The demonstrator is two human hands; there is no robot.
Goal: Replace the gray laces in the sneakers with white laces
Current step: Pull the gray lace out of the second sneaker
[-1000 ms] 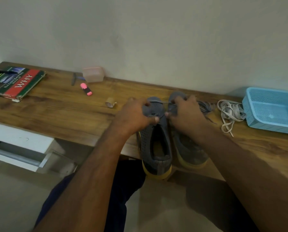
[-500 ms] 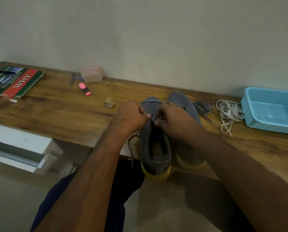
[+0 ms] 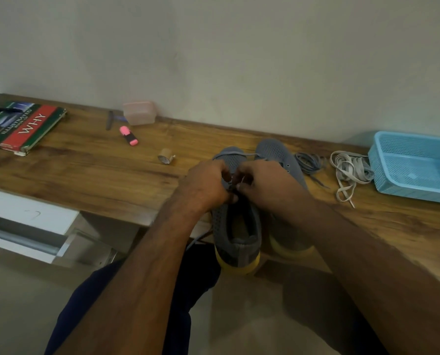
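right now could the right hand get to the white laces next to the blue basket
Probably yes: the white laces lie in the open on the desk right of the right hand, nothing between but the loose gray lace; it must first drop the lace it pinches.

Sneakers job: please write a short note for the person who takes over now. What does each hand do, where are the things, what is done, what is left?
Left hand and right hand: both curled, pinching the gray lace at the eyelets of the left sneaker, which stands at the table edge.
Right sneaker beside it shows bare eyelets; a loose gray lace lies right of it.
White laces lie bundled beside the blue basket, not in use.
Done: it seems that one lace is out.
Left: pull out the left lace, then thread white laces into both.
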